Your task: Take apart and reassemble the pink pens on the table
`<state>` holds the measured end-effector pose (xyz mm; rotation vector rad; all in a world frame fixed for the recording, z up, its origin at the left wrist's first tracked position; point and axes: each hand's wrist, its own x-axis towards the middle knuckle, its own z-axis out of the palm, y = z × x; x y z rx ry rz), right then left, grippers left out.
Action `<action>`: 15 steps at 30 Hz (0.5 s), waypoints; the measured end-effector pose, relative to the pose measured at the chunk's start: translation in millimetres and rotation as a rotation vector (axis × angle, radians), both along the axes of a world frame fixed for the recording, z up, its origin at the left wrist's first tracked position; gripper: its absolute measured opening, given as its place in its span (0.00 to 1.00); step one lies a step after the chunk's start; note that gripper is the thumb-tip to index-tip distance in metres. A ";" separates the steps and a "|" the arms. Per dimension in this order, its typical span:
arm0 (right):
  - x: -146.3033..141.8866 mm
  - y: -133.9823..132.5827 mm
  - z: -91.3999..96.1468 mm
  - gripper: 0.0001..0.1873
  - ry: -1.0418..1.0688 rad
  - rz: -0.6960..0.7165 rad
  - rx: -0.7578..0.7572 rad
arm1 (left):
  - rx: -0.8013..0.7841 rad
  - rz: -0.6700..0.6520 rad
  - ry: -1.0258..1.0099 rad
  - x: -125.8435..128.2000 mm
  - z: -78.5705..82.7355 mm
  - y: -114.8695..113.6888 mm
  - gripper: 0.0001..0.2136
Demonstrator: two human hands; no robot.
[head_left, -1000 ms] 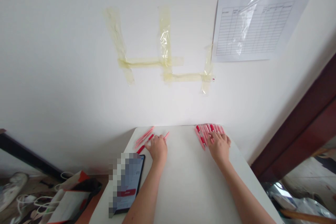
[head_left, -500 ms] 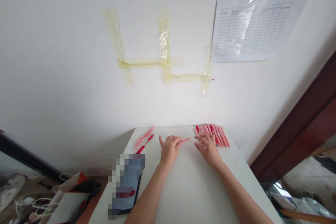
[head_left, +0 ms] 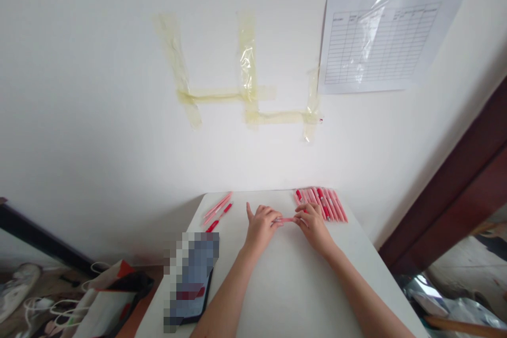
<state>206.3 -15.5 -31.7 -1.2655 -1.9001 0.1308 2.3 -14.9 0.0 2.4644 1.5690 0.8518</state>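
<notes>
Slender pink pen-shaped stick (head_left: 287, 219), in the head view, is pinched near its ends by the left hand (head_left: 261, 227) and the right hand (head_left: 316, 226) over a smooth white tabletop (head_left: 293, 285), both tips hidden. Slim pink-and-red sticks (head_left: 335, 206) in a row are partly covered by the right hand.

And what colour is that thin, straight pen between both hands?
The thin, straight pen looks mostly pink, clearest in head view.

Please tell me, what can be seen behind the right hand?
Behind the right hand lies part of a row of pink and red pens; their far ends show. The hand covers near parts of several at the left, which cannot be seen.
</notes>
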 end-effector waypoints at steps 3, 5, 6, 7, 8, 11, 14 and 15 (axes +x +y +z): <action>2.4 2.5 -1.1 0.16 0.042 -0.018 0.016 | 0.004 0.033 0.000 -1.6 -1.5 1.2 0.06; 4.8 4.0 -2.1 0.15 0.063 -0.043 0.017 | 0.026 0.051 0.001 -4.2 -2.5 2.4 0.06; 6.0 4.6 -2.5 0.15 0.069 -0.056 0.012 | 0.038 0.058 0.000 -5.7 -2.8 3.1 0.06; 7.1 4.9 -2.8 0.16 0.075 -0.068 0.005 | 0.047 0.064 -0.003 -7.2 -3.0 3.8 0.06; 8.1 5.0 -3.0 0.16 0.077 -0.076 -0.003 | 0.052 0.066 -0.006 -8.5 -3.0 4.4 0.06; 10.1 4.1 -2.0 0.17 0.060 -0.076 -0.030 | 0.052 0.065 -0.016 -10.4 -2.1 5.4 0.06; 11.0 2.4 0.4 0.17 0.032 -0.069 -0.059 | 0.056 0.067 -0.025 -9.8 -0.8 5.2 0.06; 11.2 1.9 1.2 0.17 0.030 -0.064 -0.070 | 0.059 0.069 -0.030 -9.5 -0.6 5.1 0.06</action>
